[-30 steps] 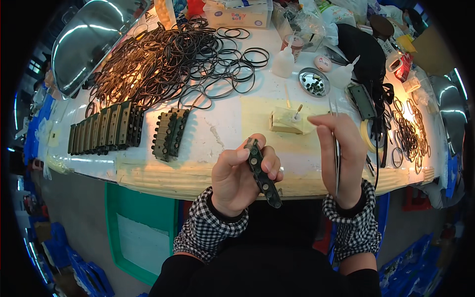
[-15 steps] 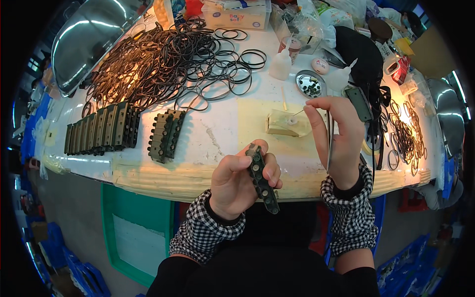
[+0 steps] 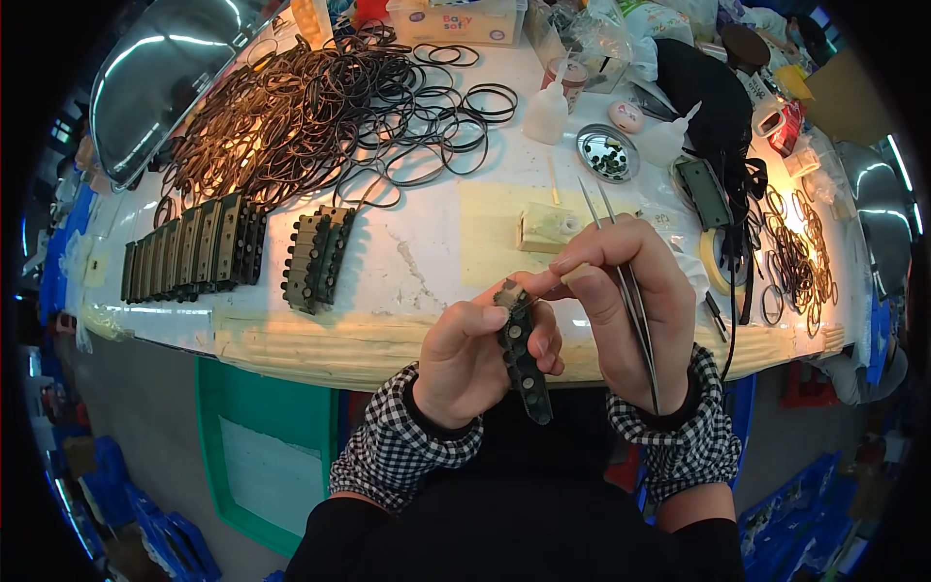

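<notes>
In front of me, my left hand (image 3: 456, 354) grips a long dark green piece with a row of round studs (image 3: 525, 364) between thumb and fingers, tilted over the table's near edge. Close on its right, my right hand (image 3: 635, 296) pinches a thin needle-like tool (image 3: 543, 292) between thumb and forefinger. The tool's tip lies at the upper end of the studded piece; whether it touches is too small to tell. Metal tweezers (image 3: 641, 339) also sit in my right hand, prongs pointing up and away. Beyond the hands, partly hidden, stands a pale yellowish block (image 3: 536, 231).
Rows of similar green pieces (image 3: 179, 254) and a smaller group (image 3: 318, 257) stand at left. Black loops (image 3: 281, 116) are heaped behind them. A round dish of small green bits (image 3: 607, 153), white squeeze bottles (image 3: 546, 114) and a tape roll (image 3: 722, 260) lie at right.
My right hand has come left and down from the pale block, bringing the thin tool to the studded piece. The tweezers have moved with it. My left hand has stayed nearly in place.
</notes>
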Demonstrator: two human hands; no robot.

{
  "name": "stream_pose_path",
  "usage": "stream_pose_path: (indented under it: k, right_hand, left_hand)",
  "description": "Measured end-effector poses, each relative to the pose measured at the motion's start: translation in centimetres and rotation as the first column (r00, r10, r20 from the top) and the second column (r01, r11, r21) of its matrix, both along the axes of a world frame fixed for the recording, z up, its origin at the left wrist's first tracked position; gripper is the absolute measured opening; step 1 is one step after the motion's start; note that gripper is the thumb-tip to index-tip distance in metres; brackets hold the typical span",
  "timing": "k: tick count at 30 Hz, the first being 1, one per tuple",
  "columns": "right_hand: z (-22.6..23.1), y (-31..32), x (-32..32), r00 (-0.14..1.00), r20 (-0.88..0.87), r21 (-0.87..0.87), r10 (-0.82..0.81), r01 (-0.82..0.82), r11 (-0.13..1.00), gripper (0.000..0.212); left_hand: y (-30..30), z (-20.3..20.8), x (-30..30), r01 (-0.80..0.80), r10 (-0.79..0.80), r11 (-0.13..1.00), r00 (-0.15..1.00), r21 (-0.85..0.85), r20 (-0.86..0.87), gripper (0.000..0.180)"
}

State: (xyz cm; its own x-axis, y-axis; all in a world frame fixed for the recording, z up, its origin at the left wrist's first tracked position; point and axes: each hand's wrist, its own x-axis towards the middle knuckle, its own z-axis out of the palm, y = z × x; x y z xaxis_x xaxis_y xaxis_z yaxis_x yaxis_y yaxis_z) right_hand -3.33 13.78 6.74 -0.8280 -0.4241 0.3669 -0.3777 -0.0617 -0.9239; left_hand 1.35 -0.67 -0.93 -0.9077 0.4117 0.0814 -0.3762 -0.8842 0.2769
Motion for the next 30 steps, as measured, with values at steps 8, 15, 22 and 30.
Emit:
stream_pose_path:
  k: [8, 15, 22, 30]
  right_hand:
    - [-0.1, 0.0, -0.3, 0.995, -0.098, 0.049, -0.007, 0.012, 0.999, 0.004]
    - [-0.2, -0.2, -0.3, 0.999, -0.031, 0.023, -0.014, 0.015, 1.0, 0.005]
    - [-0.2, -0.2, -0.4, 0.991, 0.115, -0.092, -0.068, 0.079, 0.993, 0.01]
    - [-0.6, 0.7, -1.6, 0.97, 0.062, -0.027, -0.237, 0.239, 0.971, 0.012]
  left_hand:
    - [0.0, -0.1, -0.1, 0.005, -0.005, 1.0, 1.0, -0.003, -0.007, 0.045]
    - [-0.1, 0.0, -0.1, 0.012, -0.012, 1.0, 1.0, 0.016, 0.011, 0.046]
    - [0.0, 0.1, -0.4, 0.019, -0.021, 0.996, 1.0, 0.086, 0.015, 0.038]
    - [-0.2, 0.1, -0.3, 0.006, -0.006, 1.0, 1.0, 0.009, 0.011, 0.031]
